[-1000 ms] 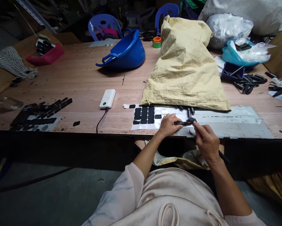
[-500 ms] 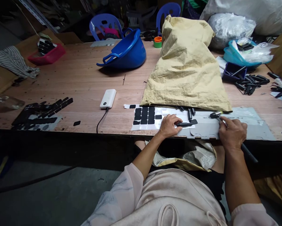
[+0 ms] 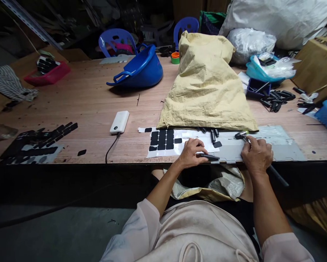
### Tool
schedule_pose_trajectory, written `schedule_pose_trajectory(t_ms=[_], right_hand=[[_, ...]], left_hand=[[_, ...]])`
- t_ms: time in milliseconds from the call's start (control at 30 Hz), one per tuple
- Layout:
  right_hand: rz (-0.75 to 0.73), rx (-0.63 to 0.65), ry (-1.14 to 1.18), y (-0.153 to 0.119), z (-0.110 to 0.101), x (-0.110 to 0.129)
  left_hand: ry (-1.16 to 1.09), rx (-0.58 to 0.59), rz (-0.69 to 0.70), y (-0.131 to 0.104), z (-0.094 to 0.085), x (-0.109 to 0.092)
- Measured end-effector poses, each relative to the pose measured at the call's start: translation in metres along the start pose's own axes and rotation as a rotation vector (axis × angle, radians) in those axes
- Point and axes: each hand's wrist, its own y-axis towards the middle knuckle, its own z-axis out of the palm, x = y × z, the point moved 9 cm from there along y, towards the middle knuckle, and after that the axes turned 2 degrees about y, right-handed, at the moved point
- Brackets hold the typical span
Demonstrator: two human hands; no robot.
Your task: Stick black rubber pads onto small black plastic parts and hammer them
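My left hand (image 3: 192, 153) is closed on one end of a black pen-like rod (image 3: 210, 157), which lies nearly level at the table's front edge. In my right hand (image 3: 257, 154) is a hammer (image 3: 240, 135), its head pointing left over a grey board (image 3: 280, 145) and its dark handle passing out below the fist. A white sheet with rows of black rounded stickers (image 3: 162, 139) lies left of my left hand. One loose black sticker (image 3: 217, 144) and several short black rods (image 3: 212, 136) rest between the hands.
A large tan sack (image 3: 207, 83) stands behind the work area. A white power bank (image 3: 120, 122) with a cable and a tilted blue basin (image 3: 141, 69) are to the left. At the right are black parts (image 3: 278, 99), a teal basket (image 3: 261, 74) and a cardboard box (image 3: 318, 65).
My left hand has brought the black rod down to the table's front edge, off the loose sticker. The hammer stays in my right hand. The whole view has shifted slightly.
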Motion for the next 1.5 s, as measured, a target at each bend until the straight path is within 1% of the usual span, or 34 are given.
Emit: schedule_pose_trajectory(t_ms=[67, 100, 200, 300, 367, 467, 567, 633, 700, 767, 833, 900, 1033, 1100, 1167, 1267, 1333, 1400, 1467, 1500], right_hand=[[-0.008, 0.002, -0.003, 0.000, 0.000, 0.001], [-0.010, 0.001, -0.003, 0.000, 0.000, 0.001], [-0.012, -0.005, -0.002, 0.000, 0.000, 0.001], [-0.012, -0.015, 0.012, -0.001, 0.000, 0.001], [-0.013, -0.018, 0.024, -0.001, 0.001, 0.001], [-0.021, -0.012, 0.034, -0.001, 0.003, 0.001], [-0.025, -0.008, 0.025, -0.001, 0.002, 0.003], [-0.024, -0.005, 0.009, -0.001, 0.002, 0.003], [-0.025, 0.000, -0.005, -0.001, 0.002, 0.004], [-0.031, 0.002, -0.014, -0.002, 0.002, 0.004], [-0.036, -0.001, -0.020, -0.002, 0.002, 0.005], [-0.035, -0.006, -0.022, -0.002, 0.002, 0.005], [-0.022, -0.007, 0.000, -0.003, 0.001, 0.005], [-0.012, -0.012, 0.016, -0.002, 0.001, 0.003], [-0.005, -0.016, 0.029, -0.001, 0.002, 0.000], [-0.011, -0.012, 0.061, 0.001, 0.003, -0.005], [-0.020, -0.039, 0.115, 0.000, -0.003, -0.004], [-0.020, -0.106, 0.199, -0.006, -0.017, 0.002], [-0.040, -0.156, 0.319, -0.014, -0.032, 0.016], [-0.073, -0.148, 0.396, -0.020, -0.037, 0.026]], left_hand=[[-0.013, 0.054, 0.083, -0.011, 0.004, -0.009], [-0.013, 0.079, 0.101, -0.016, 0.006, -0.012], [0.001, 0.128, 0.100, -0.028, 0.011, -0.015], [-0.008, 0.128, 0.074, -0.030, 0.012, -0.017], [-0.030, 0.078, 0.025, -0.022, 0.010, -0.017], [-0.039, -0.055, -0.129, -0.001, 0.006, -0.012], [0.037, -0.184, -0.313, 0.023, 0.006, -0.005], [0.112, -0.250, -0.406, 0.037, 0.007, -0.002], [0.168, -0.276, -0.455, 0.048, 0.009, -0.002], [0.192, -0.265, -0.473, 0.053, 0.010, -0.001], [0.190, -0.231, -0.465, 0.051, 0.009, 0.003], [0.177, -0.188, -0.425, 0.045, 0.004, 0.008], [0.139, -0.102, -0.277, 0.029, -0.009, 0.019], [0.102, -0.066, -0.215, 0.023, -0.011, 0.025], [0.070, -0.048, -0.181, 0.020, -0.012, 0.029], [0.051, -0.048, -0.171, 0.020, -0.011, 0.030], [0.046, -0.046, -0.173, 0.022, -0.009, 0.030], [0.048, -0.037, -0.173, 0.023, -0.008, 0.028], [0.055, -0.032, -0.169, 0.023, -0.008, 0.027], [0.058, -0.032, -0.168, 0.023, -0.008, 0.027]])
